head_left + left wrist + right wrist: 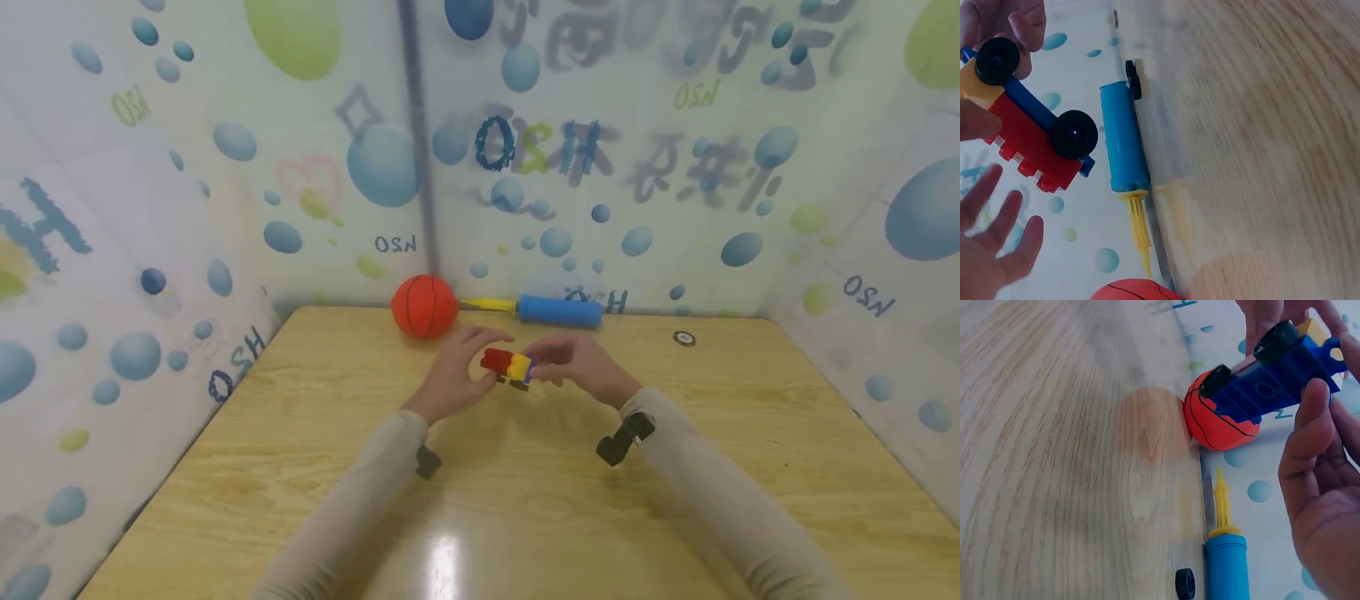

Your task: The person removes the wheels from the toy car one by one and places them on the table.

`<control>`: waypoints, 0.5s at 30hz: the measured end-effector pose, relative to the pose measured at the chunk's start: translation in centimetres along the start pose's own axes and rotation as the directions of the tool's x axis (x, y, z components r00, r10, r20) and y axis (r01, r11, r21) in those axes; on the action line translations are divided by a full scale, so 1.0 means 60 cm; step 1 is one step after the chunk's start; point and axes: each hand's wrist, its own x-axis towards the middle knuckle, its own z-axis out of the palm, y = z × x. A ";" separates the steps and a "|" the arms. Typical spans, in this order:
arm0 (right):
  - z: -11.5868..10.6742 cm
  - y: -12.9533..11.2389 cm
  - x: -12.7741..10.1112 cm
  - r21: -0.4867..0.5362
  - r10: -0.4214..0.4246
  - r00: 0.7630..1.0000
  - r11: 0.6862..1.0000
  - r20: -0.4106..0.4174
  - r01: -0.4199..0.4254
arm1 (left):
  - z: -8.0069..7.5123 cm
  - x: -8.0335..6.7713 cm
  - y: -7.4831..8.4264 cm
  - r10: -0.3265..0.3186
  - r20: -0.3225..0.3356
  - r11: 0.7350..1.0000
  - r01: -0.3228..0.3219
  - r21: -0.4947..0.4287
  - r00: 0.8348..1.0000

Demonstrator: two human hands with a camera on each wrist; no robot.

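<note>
A small toy car (507, 364) made of building blocks is held up above the table between both hands. It has a blue base (1272, 381), a red block (1032, 140), a yellow block (521, 367) and black wheels (1074, 134). My right hand (588, 367) pinches the car's yellow-and-blue end, its thumb (1315, 403) against the base. Around the red end, my left hand (453, 377) has its fingers (1025, 250) spread, and one digit overlaps the blocks in the left wrist view. Whether that digit touches is hard to tell.
On the wooden table (495, 492), a red ball (424, 307) with black lines sits at the back edge. Beside it lies a blue hand pump (559, 311) with a yellow nozzle. A loose black wheel (684, 337) lies to the right. Patterned walls enclose the table.
</note>
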 end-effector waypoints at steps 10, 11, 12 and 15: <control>-0.007 0.017 -0.003 0.108 -0.010 0.996 0.994 0.085 0.001 | 0.012 -0.003 0.008 0.205 0.066 0.977 -0.200 -0.075 0.977; -0.007 0.019 -0.003 0.142 -0.015 0.995 0.990 0.100 0.001 | 0.012 -0.003 0.009 0.214 0.065 0.974 -0.208 -0.088 0.975; -0.007 0.021 -0.003 0.183 -0.010 0.993 0.983 0.115 -0.012 | 0.012 -0.003 0.010 0.221 0.065 0.972 -0.214 -0.100 0.973; -0.009 0.024 -0.003 0.297 0.017 0.989 0.953 0.146 -0.060 | 0.012 -0.003 0.012 0.233 0.067 0.966 -0.224 -0.126 0.970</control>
